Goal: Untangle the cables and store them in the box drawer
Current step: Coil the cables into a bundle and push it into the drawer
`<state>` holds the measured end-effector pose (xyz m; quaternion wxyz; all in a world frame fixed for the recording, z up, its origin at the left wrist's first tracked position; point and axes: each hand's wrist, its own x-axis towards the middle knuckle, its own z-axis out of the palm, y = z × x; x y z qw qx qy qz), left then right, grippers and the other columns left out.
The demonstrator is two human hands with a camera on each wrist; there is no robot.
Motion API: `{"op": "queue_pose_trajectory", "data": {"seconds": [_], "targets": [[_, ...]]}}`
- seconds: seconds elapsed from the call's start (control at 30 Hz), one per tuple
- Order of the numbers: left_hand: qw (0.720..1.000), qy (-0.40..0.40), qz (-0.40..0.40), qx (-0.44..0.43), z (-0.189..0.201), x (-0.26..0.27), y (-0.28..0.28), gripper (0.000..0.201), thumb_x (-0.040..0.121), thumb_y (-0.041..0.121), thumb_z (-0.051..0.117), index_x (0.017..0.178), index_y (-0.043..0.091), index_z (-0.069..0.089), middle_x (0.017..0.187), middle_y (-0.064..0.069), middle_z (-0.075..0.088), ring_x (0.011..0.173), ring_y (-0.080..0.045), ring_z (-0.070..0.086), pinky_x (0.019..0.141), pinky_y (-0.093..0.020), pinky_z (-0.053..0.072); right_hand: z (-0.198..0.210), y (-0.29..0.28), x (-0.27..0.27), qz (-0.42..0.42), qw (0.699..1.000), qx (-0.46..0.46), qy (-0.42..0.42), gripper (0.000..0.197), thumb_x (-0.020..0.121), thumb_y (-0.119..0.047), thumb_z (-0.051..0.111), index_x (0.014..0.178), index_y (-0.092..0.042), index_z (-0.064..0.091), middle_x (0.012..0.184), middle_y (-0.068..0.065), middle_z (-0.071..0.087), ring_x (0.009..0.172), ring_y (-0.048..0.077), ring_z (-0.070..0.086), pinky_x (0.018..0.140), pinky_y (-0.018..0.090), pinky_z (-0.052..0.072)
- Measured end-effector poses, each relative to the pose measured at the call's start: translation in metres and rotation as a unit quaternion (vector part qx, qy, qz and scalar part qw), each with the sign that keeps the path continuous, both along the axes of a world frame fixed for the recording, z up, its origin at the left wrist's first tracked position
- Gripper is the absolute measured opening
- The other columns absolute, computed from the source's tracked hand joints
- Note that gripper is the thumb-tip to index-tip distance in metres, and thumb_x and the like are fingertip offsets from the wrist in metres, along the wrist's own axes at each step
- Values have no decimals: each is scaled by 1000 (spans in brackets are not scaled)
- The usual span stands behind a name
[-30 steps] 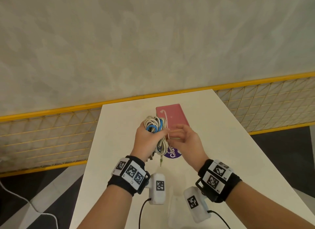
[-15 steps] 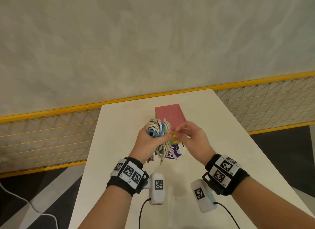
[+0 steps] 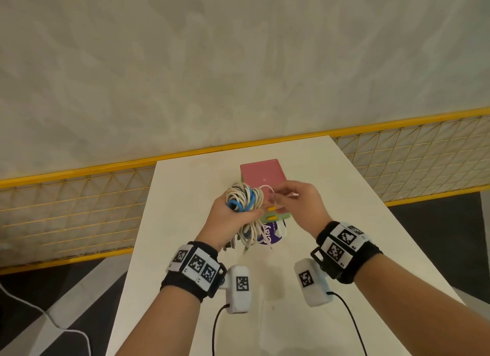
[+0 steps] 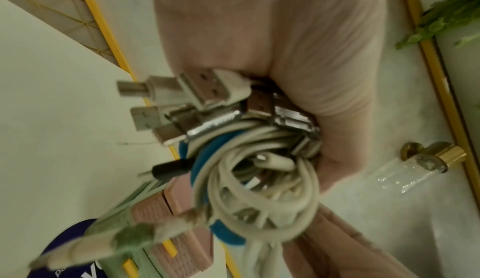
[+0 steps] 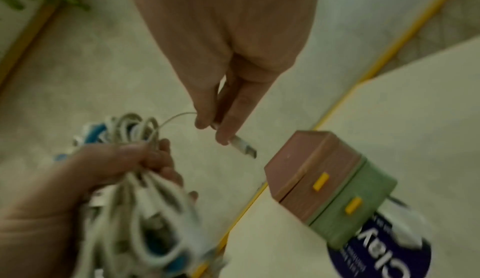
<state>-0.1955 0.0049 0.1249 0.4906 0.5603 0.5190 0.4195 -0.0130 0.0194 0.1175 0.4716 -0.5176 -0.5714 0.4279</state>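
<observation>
A tangled bundle of white and blue cables point(image 3: 245, 200), plugs sticking out below, sits bunched just left of the box point(image 3: 263, 175). One thin white cable end point(image 5: 242, 146) arcs out toward it. The box is pink above, green below, with two yellow-handled drawers point(image 5: 335, 192), both closed.

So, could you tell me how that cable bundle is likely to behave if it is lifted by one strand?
The bundle is probably floppy: its loops sag below the left hand. It may snag, since strands cross. It looks light, held single-handed.
</observation>
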Motion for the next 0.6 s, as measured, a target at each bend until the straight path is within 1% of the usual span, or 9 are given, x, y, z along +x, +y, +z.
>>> {"op": "queue_pose_trajectory", "data": {"seconds": [0.07,0.13,0.17,0.23,0.33,0.4,0.47,0.5,0.6], "targets": [[999,-6,39,8,-4,5,3,29,73,9,82,97,13,66,79,4,68,70,-2,65,64,-16,51,-2,-3,-6,-8,999,-18,34,8,83,-6,69,90,-7,73,76,12,72,66,19,71,60,31,60],[998,4,63,17,-9,10,6,36,71,10,82,103,14,65,87,3,69,78,-6,67,66,-15,52,-6,-4,-12,-12,996,-41,72,12,84,-7,69,94,-3,73,83,20,73,75,31,72,66,41,61],[997,12,70,22,-10,12,7,39,71,10,82,105,14,64,90,2,69,81,-7,67,66,-13,51,-7,-5,-13,-12,995,-48,85,12,84,-7,68,94,-2,73,85,20,74,76,32,72,68,42,61],[997,15,75,23,-13,14,9,42,71,8,82,108,13,63,93,2,69,82,-7,67,65,-10,51,-8,-7,-16,0,994,-53,95,12,86,-4,65,95,-5,72,84,13,74,76,26,72,68,35,61],[998,-10,68,3,-18,17,9,44,70,9,84,108,11,63,94,-1,70,84,-10,68,70,-16,54,-9,-9,-18,24,995,-52,88,20,89,-1,59,103,-8,72,85,2,74,79,15,69,72,28,59],[998,-15,68,-2,-22,19,8,41,71,6,83,107,10,63,90,0,68,81,-10,66,67,-15,52,-10,-10,-15,32,995,-58,72,22,89,0,59,106,-7,71,88,0,72,84,13,67,75,19,56],[998,-6,69,1,-27,22,8,40,71,4,81,105,9,62,88,1,67,77,-8,64,65,-13,51,-9,-11,-8,56,997,-58,15,22,89,-2,60,104,-12,72,91,-3,69,85,13,62,80,14,52],[997,11,71,1,-29,22,9,41,69,5,81,105,11,62,88,1,67,77,-9,64,66,-15,51,-10,-12,-4,78,995,-51,-31,24,89,-3,59,104,-16,73,91,-9,68,83,8,59,78,8,48],[990,115,73,-21,-41,17,17,52,65,11,82,108,22,55,98,2,66,85,-13,64,76,-27,54,-16,-14,10,66,988,-28,-136,29,88,0,57,105,-18,72,94,-17,62,81,-6,55,71,0,41]]}}
